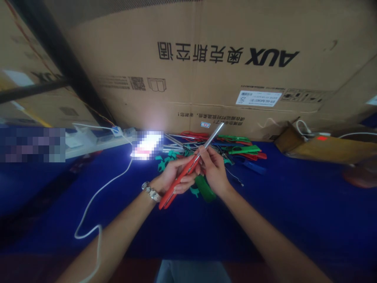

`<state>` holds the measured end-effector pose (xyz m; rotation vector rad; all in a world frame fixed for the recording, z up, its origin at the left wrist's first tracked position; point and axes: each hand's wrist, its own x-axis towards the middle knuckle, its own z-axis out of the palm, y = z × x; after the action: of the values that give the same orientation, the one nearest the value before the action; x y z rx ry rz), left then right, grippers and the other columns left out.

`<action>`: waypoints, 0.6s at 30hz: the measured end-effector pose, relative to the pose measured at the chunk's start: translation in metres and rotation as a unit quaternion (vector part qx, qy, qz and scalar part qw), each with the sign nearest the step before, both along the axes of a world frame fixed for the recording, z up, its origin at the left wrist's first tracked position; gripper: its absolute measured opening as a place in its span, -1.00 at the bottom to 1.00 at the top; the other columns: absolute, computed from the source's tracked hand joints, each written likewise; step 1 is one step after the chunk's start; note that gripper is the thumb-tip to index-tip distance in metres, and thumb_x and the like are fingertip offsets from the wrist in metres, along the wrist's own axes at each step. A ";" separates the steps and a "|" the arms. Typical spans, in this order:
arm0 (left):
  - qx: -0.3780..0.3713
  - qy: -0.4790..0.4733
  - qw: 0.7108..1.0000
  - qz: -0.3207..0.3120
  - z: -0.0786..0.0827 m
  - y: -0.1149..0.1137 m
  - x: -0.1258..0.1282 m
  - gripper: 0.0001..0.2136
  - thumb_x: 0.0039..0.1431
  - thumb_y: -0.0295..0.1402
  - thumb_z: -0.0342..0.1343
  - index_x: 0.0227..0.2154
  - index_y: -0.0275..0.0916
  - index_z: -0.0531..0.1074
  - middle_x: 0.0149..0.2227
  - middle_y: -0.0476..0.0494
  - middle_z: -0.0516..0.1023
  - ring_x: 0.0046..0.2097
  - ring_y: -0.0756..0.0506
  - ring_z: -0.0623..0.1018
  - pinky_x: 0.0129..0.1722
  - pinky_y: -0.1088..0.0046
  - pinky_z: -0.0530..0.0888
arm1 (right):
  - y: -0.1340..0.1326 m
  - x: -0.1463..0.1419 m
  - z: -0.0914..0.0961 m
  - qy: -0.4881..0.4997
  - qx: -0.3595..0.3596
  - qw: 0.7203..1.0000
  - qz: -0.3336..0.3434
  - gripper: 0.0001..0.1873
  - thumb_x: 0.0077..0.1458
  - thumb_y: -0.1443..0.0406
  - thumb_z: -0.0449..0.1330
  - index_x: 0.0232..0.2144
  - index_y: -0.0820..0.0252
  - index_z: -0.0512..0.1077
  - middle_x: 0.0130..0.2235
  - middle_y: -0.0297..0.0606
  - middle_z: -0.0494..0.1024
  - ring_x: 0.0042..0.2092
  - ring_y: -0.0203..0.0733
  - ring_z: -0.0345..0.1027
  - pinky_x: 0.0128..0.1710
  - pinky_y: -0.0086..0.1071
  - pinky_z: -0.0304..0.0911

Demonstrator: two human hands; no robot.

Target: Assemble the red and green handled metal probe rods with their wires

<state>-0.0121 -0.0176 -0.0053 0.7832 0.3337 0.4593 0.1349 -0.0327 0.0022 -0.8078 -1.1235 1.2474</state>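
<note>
My left hand (pixel 178 171), with a metal watch on the wrist, is closed around a long red plastic handle (pixel 168 197) that looks split lengthwise. From its far end a shiny metal rod (pixel 214 135) slants up to the right. My right hand (pixel 215 167) is closed where rod and handle meet, its fingers pinching there; exactly what the fingertips press is hidden. A dark green curved plastic piece (pixel 206 189) shows just below the right hand. Small teal clips or parts (pixel 165 161) lie beyond my left hand.
Behind my hands lies a pile of red and green handles (pixel 246 149), metal rods and wires. A glowing blurred screen (pixel 147 145) stands at left with a white cable (pixel 85 214). A large cardboard box (pixel 200 78) rises behind the blue-covered table (pixel 294 204); an open carton (pixel 324 148) sits right.
</note>
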 end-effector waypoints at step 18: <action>0.009 0.025 0.999 0.018 -0.004 0.001 -0.003 -0.61 0.29 -0.04 -0.07 -0.37 -0.27 0.45 -0.71 0.10 0.19 -0.80 0.07 0.15 -0.86 0.61 0.18 | 0.001 0.008 -0.002 -0.021 -0.008 0.999 0.035 -0.58 0.11 -0.09 0.20 -0.36 0.14 0.43 -0.57 -0.48 0.27 -0.61 -0.43 0.10 -0.68 -0.53 0.01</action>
<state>-0.0148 -0.0167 -0.0092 0.8090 0.3918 0.4786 0.1429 -0.0318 0.0006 -0.8162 -1.1858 1.3053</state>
